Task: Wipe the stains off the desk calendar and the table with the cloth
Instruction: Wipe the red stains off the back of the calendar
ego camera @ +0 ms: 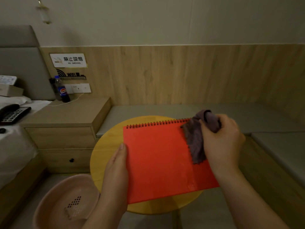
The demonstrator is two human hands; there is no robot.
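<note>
while left hand (116,169) steadies calendar (158,161), right hand (222,141) seemingly presses cloth (195,138).

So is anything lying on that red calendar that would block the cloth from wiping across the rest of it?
Nothing visible does. The right hand holds the cloth on the calendar near its spiral edge, and the red cover beyond it is bare. The left hand only rests along the calendar's left edge.
</note>
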